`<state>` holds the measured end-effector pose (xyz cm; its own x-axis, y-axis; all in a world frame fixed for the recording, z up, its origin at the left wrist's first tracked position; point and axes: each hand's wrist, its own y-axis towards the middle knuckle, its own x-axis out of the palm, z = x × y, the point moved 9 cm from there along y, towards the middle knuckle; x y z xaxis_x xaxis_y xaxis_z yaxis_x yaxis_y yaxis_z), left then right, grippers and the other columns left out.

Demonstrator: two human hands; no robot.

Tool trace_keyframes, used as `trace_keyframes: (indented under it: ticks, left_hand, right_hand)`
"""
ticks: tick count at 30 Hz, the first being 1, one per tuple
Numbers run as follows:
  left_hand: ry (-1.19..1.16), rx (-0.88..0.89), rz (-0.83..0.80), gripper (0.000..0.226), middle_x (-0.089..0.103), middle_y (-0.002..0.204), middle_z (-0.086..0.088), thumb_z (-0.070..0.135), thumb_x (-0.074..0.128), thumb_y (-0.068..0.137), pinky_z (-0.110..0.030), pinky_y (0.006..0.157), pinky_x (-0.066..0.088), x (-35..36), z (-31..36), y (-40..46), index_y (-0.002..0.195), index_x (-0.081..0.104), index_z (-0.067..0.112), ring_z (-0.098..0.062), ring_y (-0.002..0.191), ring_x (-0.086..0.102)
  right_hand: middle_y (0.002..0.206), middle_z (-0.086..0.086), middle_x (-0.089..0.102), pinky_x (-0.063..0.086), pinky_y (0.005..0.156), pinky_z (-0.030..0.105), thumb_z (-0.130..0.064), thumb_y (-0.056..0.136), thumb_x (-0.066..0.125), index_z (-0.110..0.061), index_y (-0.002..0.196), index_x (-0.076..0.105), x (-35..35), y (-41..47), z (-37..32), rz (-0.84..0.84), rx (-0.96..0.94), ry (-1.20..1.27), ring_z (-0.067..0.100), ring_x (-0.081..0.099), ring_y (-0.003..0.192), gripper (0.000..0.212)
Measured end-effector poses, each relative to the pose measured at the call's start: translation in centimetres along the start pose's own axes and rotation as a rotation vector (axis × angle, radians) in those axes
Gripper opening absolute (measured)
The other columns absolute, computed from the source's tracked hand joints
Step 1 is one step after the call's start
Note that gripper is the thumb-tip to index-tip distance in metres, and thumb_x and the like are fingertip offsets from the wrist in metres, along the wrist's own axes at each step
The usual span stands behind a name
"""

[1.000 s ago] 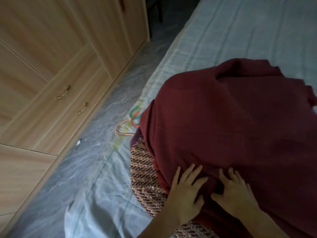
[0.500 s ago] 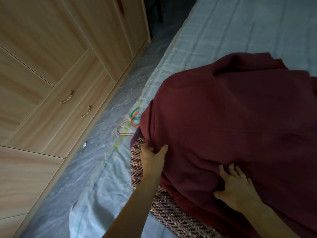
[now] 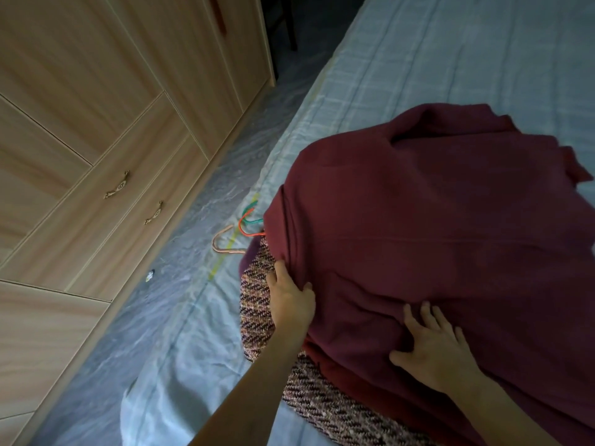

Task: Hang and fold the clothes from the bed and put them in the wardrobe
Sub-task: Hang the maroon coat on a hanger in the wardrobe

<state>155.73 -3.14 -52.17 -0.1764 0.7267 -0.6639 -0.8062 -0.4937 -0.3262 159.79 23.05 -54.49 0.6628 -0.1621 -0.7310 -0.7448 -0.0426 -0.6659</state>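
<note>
Left grip [image 3: 291, 296] was closed on the side edge of the dark red garment [image 3: 434, 226], thumb on top and fingers tucked under the cloth. Right grip [image 3: 433, 341] lay flat on the same garment, fingers straight and spread, pressing it down and holding nothing.

That red garment was spread over the bed [image 3: 450, 59], and it reached far past both grips toward the far side. Under it, just below the left grip, a tweed garment [image 3: 257, 317] stuck out. So the red one was on top of a pile.

It looked like the folding step was in hand, and still near its start. Next, the left grip would likely need to lift that edge and carry it across toward the right grip, while the right grip kept the cloth from sliding.

Both arms came in from the bottom, bare, with the left one stretched out long.

Just beyond the left grip, some coloured hangers [image 3: 240, 233] lay at the bed's edge. Further to the left stood the wardrobe [image 3: 96, 91], with its doors shut.
</note>
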Motion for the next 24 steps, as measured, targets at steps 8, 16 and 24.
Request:
trace_keyframes:
  ticks: [8,16,24]
  left_hand:
    - [0.044,0.236,0.115,0.056,0.034,0.123,-0.008,-0.007,0.055,0.074,-0.042,0.085,0.051,-0.8,0.6,-2.6,0.126,0.044,0.012,-0.032,0.102,0.052]
    - [-0.018,0.366,0.061,0.061,0.031,0.122,-0.003,-0.008,0.054,0.076,-0.032,0.097,0.042,-4.0,2.8,-6.6,0.129,0.040,0.018,-0.021,0.108,0.046]
    - [-0.117,0.603,-0.067,0.072,0.036,0.122,0.015,0.001,0.061,0.083,-0.010,0.087,0.033,-6.1,10.3,-14.9,0.122,0.029,0.053,-0.002,0.106,0.044]
  right_hand:
    - [0.162,0.003,-0.013,0.003,0.120,0.046,-0.063,0.083,0.050,-0.029,0.154,-0.007,-0.1,-0.1,0.2,0.001,-0.004,-0.009,0.021,-0.013,0.148,0.097]
    - [0.161,0.003,-0.015,0.004,0.119,0.045,-0.057,0.086,0.051,-0.025,0.154,-0.007,-0.3,-3.8,-0.7,0.015,-0.001,0.098,0.022,-0.011,0.149,0.095]
    - [0.100,-0.009,0.066,0.051,0.086,0.022,-0.026,0.086,0.070,-0.029,0.096,0.065,-12.2,-14.1,-4.8,0.578,-0.089,0.979,-0.002,0.062,0.087,0.012]
